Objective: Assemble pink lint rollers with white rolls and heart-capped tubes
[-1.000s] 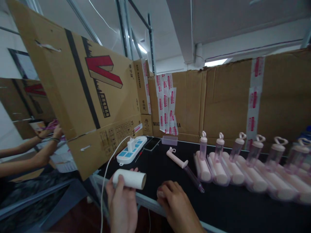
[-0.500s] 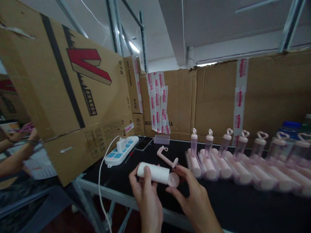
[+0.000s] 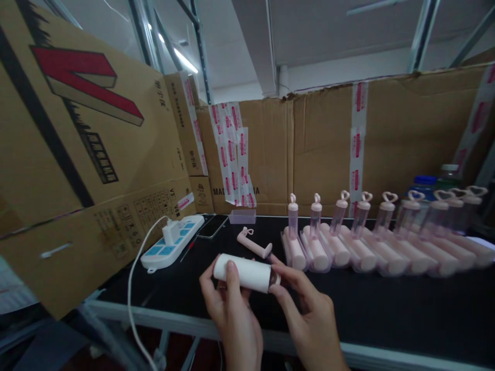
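Note:
My left hand (image 3: 230, 314) grips a white paper roll (image 3: 243, 272) held sideways over the near edge of the black table (image 3: 386, 314). My right hand (image 3: 309, 322) presses a small pink end cap (image 3: 275, 279) against the roll's right end with thumb and fingers. A pink handle piece (image 3: 254, 244) lies on the table just behind the roll.
A row of several pink rollers (image 3: 359, 255) with clear heart-topped tubes (image 3: 361, 214) stands to the right. A white and blue power strip (image 3: 172, 243) with a charger and cable lies at the left, beside a phone (image 3: 212, 226). Cardboard walls (image 3: 325, 154) surround the table.
My right hand picked up the pink cap from the table and brought it to the roll's right end. The roll moved rightward, over the table's near edge; the view swung right.

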A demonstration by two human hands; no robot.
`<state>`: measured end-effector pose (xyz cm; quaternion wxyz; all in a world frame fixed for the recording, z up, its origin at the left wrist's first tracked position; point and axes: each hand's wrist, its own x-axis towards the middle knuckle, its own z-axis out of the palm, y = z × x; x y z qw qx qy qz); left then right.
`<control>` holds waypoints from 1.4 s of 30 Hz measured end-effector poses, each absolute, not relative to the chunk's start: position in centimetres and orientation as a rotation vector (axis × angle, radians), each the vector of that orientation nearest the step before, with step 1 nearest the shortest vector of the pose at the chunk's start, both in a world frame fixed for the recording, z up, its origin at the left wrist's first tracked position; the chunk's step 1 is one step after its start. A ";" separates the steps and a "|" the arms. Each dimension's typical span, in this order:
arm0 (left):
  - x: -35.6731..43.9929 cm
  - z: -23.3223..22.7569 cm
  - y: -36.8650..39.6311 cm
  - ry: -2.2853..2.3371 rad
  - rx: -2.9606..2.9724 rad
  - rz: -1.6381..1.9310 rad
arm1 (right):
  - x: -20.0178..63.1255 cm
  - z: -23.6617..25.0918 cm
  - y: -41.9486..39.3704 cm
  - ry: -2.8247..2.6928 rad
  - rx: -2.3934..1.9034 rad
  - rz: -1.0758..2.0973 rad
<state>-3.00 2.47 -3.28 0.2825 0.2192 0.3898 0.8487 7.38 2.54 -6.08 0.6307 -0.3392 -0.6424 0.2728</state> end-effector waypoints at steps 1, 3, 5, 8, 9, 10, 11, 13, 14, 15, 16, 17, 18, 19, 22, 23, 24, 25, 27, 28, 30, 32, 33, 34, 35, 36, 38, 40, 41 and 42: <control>-3.0 -3.2 2.4 1.029 0.583 2.271 | 7.2 -6.3 2.4 -1.457 -0.750 0.667; -2.9 -3.0 2.1 1.026 0.576 2.265 | 6.7 -6.7 2.3 -1.386 -0.728 0.720; -2.7 -2.7 1.8 1.033 0.572 2.246 | 6.1 -6.7 2.1 -1.293 -0.714 0.777; -2.5 -2.4 1.5 1.015 0.563 2.222 | 5.3 -6.4 1.8 -1.160 -0.662 0.895; -2.5 -2.3 1.5 1.008 0.564 2.222 | 5.1 -6.1 1.8 -1.131 -0.648 0.913; -2.5 -2.2 1.4 1.006 0.564 2.222 | 4.9 -6.0 1.7 -1.110 -0.640 0.916; -2.5 -2.1 1.4 1.009 0.565 2.223 | 4.8 -5.8 1.6 -1.104 -0.635 0.911; -2.6 -1.9 1.3 1.015 0.559 2.224 | 4.7 -5.7 1.4 -1.120 -0.623 0.894; -2.6 -1.8 1.2 1.013 0.553 2.225 | 4.7 -5.7 1.3 -1.141 -0.616 0.880; -2.7 -1.7 1.1 1.010 0.550 2.226 | 4.8 -5.7 1.2 -1.172 -0.609 0.859; -2.7 -1.5 0.9 1.010 0.546 2.225 | 4.9 -5.8 1.1 -1.213 -0.603 0.827; -2.8 -1.3 0.8 1.012 0.541 2.224 | 5.1 -5.9 1.0 -1.259 -0.598 0.782; -2.8 -1.2 0.6 1.016 0.533 2.219 | 5.3 -5.9 0.9 -1.309 -0.595 0.726; -2.9 -1.0 0.5 1.024 0.523 2.215 | 5.5 -6.0 0.9 -1.365 -0.592 0.666; -3.0 -0.6 0.1 1.062 0.484 2.195 | 6.0 -6.0 0.7 -1.510 -0.572 0.486; -3.1 -0.5 0.0 1.072 0.477 2.188 | 6.1 -6.0 0.7 -1.547 -0.562 0.434; -3.2 -0.4 0.0 1.079 0.474 2.183 | 6.2 -6.1 0.7 -1.577 -0.553 0.391; -3.2 -0.4 0.0 1.080 0.474 2.180 | 6.3 -6.1 0.8 -1.598 -0.544 0.352; -3.3 -0.5 0.0 1.076 0.482 2.171 | 6.4 -6.2 0.9 -1.631 -0.530 0.299; -3.3 -0.5 0.1 1.077 0.484 2.169 | 6.5 -6.3 0.9 -1.639 -0.526 0.282; -3.3 -0.7 0.2 1.080 0.482 2.168 | 6.7 -6.3 0.9 -1.655 -0.530 0.260; -3.2 -0.9 0.3 1.079 0.487 2.174 | 7.0 -6.1 0.9 -1.670 -0.542 0.259; -3.1 -0.9 0.3 1.079 0.495 2.175 | 7.1 -6.0 1.0 -1.671 -0.543 0.263; -3.0 -0.9 0.3 1.079 0.508 2.166 | 7.3 -5.9 1.0 -1.672 -0.543 0.275; -3.0 -0.8 0.3 1.081 0.521 2.152 | 7.5 -5.7 1.0 -1.672 -0.539 0.295; -3.0 -0.7 0.2 1.085 0.536 2.131 | 7.7 -5.6 1.1 -1.672 -0.529 0.322; -3.0 -0.4 0.0 1.093 0.579 2.062 | 8.3 -5.2 1.3 -1.695 -0.512 0.405; -3.1 -0.1 -0.3 1.099 0.664 1.946 | 9.0 -4.9 1.6 -1.738 -0.517 0.499; -3.2 0.0 -0.4 1.101 0.718 1.875 | 9.4 -4.7 1.8 -1.760 -0.527 0.535; -3.2 0.1 -0.6 1.103 0.772 1.793 | 9.8 -4.5 1.9 -1.789 -0.540 0.561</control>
